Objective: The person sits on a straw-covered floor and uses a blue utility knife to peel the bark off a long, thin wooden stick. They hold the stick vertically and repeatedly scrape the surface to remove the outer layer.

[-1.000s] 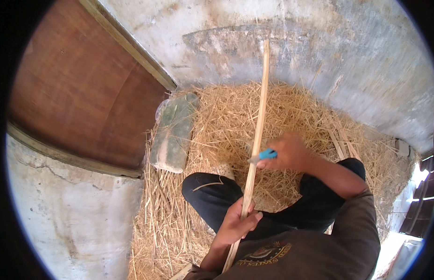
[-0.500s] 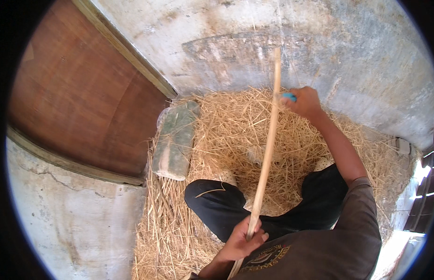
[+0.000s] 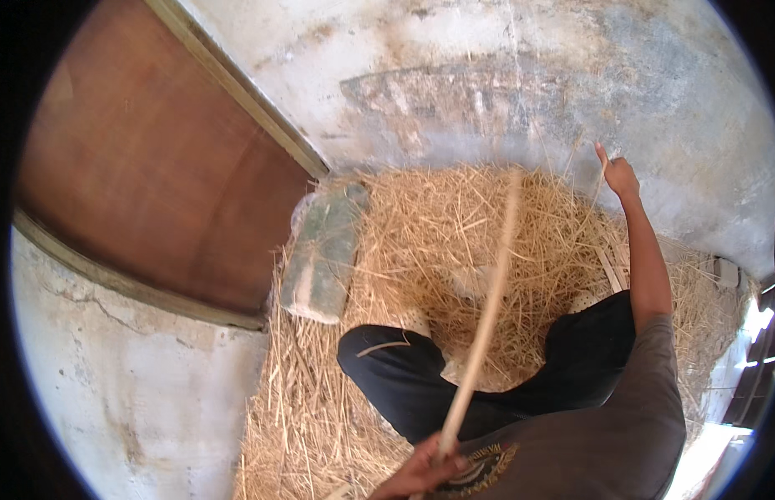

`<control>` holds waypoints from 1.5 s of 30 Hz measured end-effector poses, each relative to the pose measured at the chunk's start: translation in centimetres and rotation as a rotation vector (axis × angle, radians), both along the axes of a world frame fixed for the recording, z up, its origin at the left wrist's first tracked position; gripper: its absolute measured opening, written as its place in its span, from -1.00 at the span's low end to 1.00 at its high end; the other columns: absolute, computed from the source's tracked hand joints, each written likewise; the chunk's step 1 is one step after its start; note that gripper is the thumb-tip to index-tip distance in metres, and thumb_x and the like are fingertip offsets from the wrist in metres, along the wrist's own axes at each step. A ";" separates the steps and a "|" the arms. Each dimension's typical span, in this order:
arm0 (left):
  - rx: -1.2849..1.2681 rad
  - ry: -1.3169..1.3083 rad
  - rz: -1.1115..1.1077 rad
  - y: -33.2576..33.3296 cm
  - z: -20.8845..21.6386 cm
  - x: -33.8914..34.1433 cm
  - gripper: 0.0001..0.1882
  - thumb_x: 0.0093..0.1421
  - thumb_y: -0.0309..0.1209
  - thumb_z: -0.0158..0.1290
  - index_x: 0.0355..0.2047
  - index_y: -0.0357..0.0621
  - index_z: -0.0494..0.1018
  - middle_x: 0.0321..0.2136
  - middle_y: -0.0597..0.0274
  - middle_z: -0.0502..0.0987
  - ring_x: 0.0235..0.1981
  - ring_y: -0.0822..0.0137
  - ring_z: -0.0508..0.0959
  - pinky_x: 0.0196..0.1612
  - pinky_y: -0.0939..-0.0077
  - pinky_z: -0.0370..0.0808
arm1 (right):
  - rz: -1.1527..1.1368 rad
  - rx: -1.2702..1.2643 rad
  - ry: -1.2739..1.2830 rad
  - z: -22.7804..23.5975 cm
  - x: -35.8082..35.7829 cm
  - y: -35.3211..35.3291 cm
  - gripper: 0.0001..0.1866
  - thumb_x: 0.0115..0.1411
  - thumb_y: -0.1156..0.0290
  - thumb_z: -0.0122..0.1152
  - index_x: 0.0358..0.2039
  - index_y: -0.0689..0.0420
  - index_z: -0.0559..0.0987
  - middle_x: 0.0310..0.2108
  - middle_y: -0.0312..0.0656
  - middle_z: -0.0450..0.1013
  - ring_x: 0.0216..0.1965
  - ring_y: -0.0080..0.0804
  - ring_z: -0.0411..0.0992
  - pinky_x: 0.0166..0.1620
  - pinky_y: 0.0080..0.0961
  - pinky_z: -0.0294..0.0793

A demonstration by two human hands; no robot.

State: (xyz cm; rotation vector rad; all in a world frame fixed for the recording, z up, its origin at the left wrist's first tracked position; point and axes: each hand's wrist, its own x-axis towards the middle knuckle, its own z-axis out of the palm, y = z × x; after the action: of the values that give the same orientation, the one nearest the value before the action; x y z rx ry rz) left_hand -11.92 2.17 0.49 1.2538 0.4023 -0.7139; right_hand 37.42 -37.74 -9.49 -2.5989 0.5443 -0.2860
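Observation:
My left hand [image 3: 429,467] is closed round the lower end of a long, pale, peeled wooden stick [image 3: 485,325]. It slants up and away from my lap, its far end blurred by motion over the straw. My right hand [image 3: 620,175], on a stretched-out arm, is up by the wall at the right, apart from the stick. One digit points upward and the other fingers are curled. A thin pale strip [image 3: 601,183] shows beside them; what the fingers hold is hard to make out.
Loose straw [image 3: 437,204] covers the floor around my bent, dark-trousered legs [image 3: 387,375]. A long grey-green block [image 3: 325,258] lies at the left. Behind it is a brown door panel [image 3: 162,175] in a wooden frame. A stained plaster wall [image 3: 454,100] rises ahead.
My right hand, which was at the stick with a blue object in it, has swung away to the right. The blue object no longer shows. My left hand and the stick have shifted slightly downward.

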 end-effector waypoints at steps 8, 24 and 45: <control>0.116 -0.360 0.067 0.1 -1.4 10.0 -0.83 0.26 -0.42 0.02 -0.37 -0.08 0.22 -0.62 0.51 0.24 -0.75 0.70 0.23 -0.74 0.78 0.17 | 0.903 0.026 0.017 5.8 -16.8 17.4 -0.25 0.01 -0.37 0.10 -0.78 0.17 0.40 -0.81 -0.18 0.24 -0.73 -0.34 0.21 -0.58 -0.31 0.23; 0.092 -0.395 0.069 -1.0 0.2 11.0 -0.79 0.18 -0.51 0.04 -0.34 -0.02 0.19 -0.66 0.44 0.31 -0.78 0.70 0.21 -0.77 0.79 0.11 | 1.193 0.018 -0.164 5.6 -22.2 21.6 -0.34 0.02 -0.36 0.09 -0.60 0.08 0.59 -0.76 -0.15 0.39 -0.69 -0.25 0.42 -0.55 -0.31 0.38; -0.083 -0.273 -0.143 -0.9 0.4 4.1 -0.67 0.11 -0.72 0.03 -0.36 -0.02 0.15 -0.61 0.51 0.17 -0.59 0.67 0.20 -0.52 0.73 0.15 | 0.491 -0.014 -0.049 4.2 -7.4 13.3 -0.23 0.18 -0.34 -0.18 -0.57 0.17 0.61 -0.75 -0.19 0.37 -0.62 -0.26 0.39 -0.47 -0.29 0.41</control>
State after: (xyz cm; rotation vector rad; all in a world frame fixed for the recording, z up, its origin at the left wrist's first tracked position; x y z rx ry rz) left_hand -7.80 1.29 0.92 1.2887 0.0591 -0.6623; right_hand 29.99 -24.45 -5.26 -2.6276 -0.1209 -0.1873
